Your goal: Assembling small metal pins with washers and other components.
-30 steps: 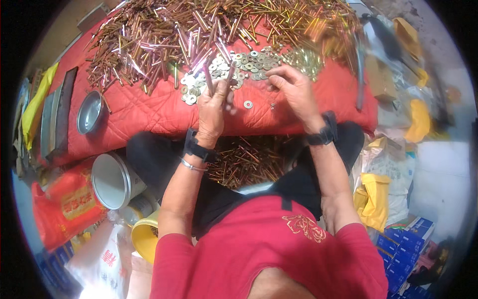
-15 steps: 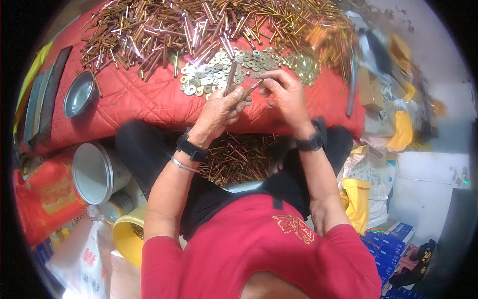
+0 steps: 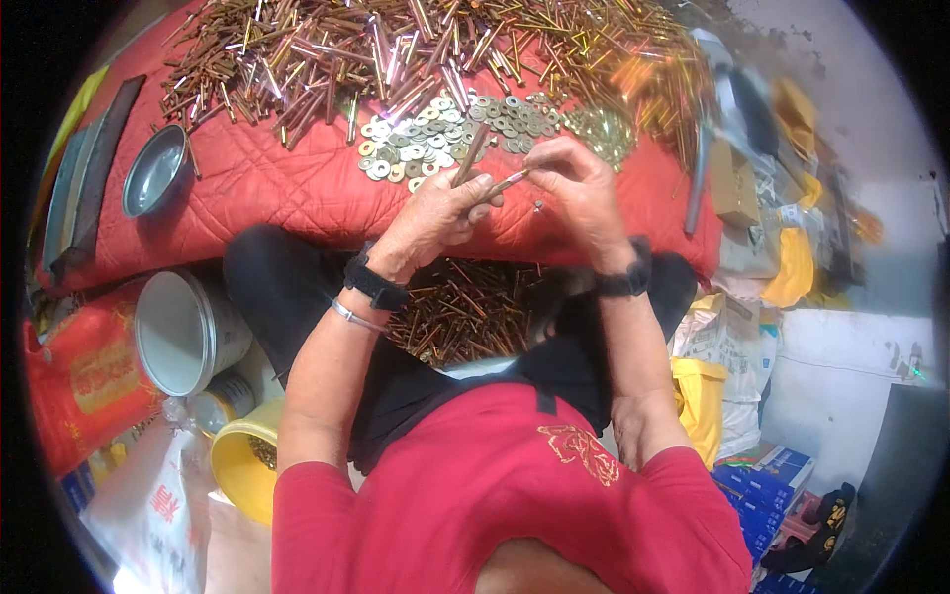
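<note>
My left hand point(image 3: 440, 216) is closed on two slim metal pieces. One brownish rod point(image 3: 473, 150) sticks up from the fist, leaning right. The other, a thin copper-coloured bolt point(image 3: 510, 182), points to the right between thumb and fingers. At that bolt's far end, my right hand point(image 3: 582, 198) is closed in a pinch; whether a small part sits in its fingertips is hidden. Just beyond the hands lie flat round washers point(image 3: 421, 139), silvery and brassy. Small yellowish metal parts point(image 3: 604, 134) are heaped to their right.
A large pile of copper-coloured metal rods point(image 3: 327, 69) covers the far side of the red quilted cloth point(image 3: 287, 188). More rods point(image 3: 470, 317) lie below, between my legs. A metal bowl point(image 3: 156, 173) stands at left, above a white bucket point(image 3: 176, 332) and a yellow bucket point(image 3: 237, 470).
My right hand has shifted slightly right and turned at the bolt's end. The upright rod in my left hand leans further right. The whole view has moved a little.
</note>
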